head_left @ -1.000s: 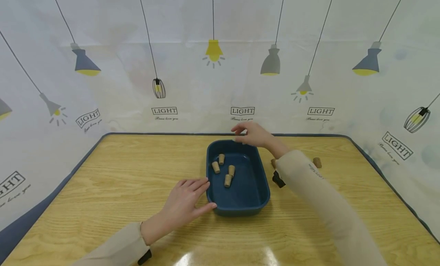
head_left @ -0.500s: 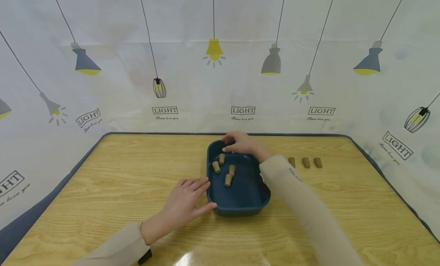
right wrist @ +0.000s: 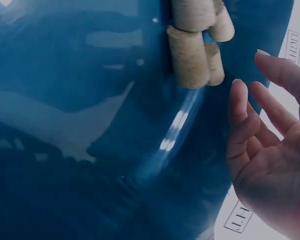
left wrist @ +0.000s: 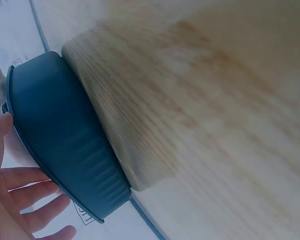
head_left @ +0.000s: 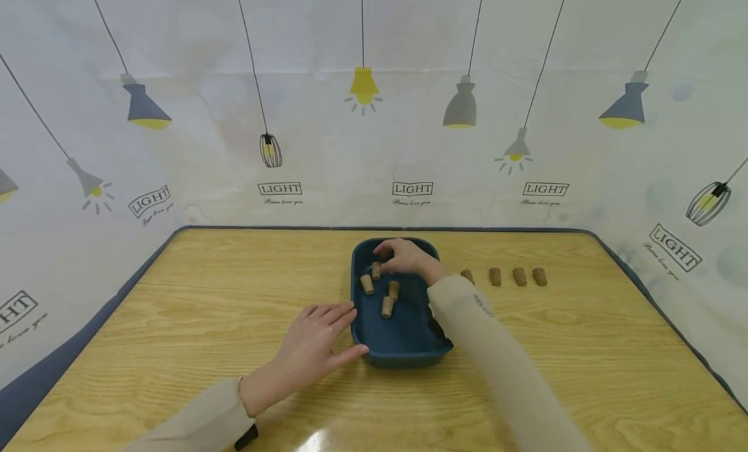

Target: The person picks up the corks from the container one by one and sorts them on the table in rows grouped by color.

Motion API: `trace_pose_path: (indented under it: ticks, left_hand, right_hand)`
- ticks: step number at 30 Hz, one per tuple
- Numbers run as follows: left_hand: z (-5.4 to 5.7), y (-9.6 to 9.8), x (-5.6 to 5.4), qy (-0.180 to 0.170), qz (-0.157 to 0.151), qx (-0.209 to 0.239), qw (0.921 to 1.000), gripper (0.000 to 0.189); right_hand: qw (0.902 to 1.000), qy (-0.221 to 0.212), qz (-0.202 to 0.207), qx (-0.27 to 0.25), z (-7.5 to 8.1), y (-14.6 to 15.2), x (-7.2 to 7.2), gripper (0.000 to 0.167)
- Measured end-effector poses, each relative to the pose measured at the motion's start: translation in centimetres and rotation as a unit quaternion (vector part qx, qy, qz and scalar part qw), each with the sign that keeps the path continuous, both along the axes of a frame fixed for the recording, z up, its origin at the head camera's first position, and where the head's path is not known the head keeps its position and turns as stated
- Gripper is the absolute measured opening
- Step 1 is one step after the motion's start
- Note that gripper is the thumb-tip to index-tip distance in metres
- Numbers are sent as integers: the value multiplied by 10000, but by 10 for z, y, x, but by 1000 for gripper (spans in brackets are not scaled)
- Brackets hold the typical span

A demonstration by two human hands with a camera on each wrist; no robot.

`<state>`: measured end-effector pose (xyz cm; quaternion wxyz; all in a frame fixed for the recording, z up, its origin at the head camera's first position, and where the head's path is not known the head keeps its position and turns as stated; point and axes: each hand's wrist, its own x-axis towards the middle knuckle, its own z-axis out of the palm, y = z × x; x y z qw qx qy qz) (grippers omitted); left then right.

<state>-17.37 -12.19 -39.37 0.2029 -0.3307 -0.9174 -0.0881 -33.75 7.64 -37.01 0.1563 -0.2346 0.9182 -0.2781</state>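
A deep blue rectangular tub [head_left: 403, 358] stands on the table with several tapered cork stoppers inside. My left hand [head_left: 312, 345] rests its fingers and thumb on the tub's left rim, and the left wrist view shows the fingers spread along that rim. My right hand [head_left: 404, 256] is inside the far end of the tub, close to the farthest cork stopper [head_left: 376, 271]. In the right wrist view the right hand's fingers are loosely bent and apart, with nothing between them, beside a cluster of cork stoppers [right wrist: 190, 60]. The right sleeve hides part of the tub's right rim.
To the right of the tub, several more corks stand in a row on the wooden table [head_left: 234, 276], among them a cork [head_left: 495, 276] and the rightmost cork [head_left: 539, 276]. A lamp-printed cloth [head_left: 315, 114] hangs behind the table.
My right hand has come from above the tub's far rim down and nearer, into the tub by the farthest cork. The right sleeve has moved left, uncovering the row of corks. The left hand stays put.
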Motion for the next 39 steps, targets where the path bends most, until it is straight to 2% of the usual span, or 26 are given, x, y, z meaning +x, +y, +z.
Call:
trace_pose_path:
  ticks: [11, 17, 23, 33, 39]
  left_hand:
    - [1, 0, 0, -166, 27, -9, 9999, 62]
    - [1, -1, 0, -80, 3, 34, 10000, 62]
    - [1, -1, 0, -25, -9, 35, 10000, 62]
    - [0, 0, 0, 35, -39, 54, 10000, 61]
    - [1, 0, 0, 3, -13, 23, 10000, 62]
  right_hand:
    - [9997, 7, -236, -47, -15, -2, 2, 42]
    - [9992, 195, -304, 150, -19, -5, -1, 43]
    - [9986, 128, -439, 263, -25, -9, -2, 46]
    - [9972, 420, -459, 419, -27, -14, -2, 41]
    - [9973, 529, -286, 410, -24, -12, -2, 41]
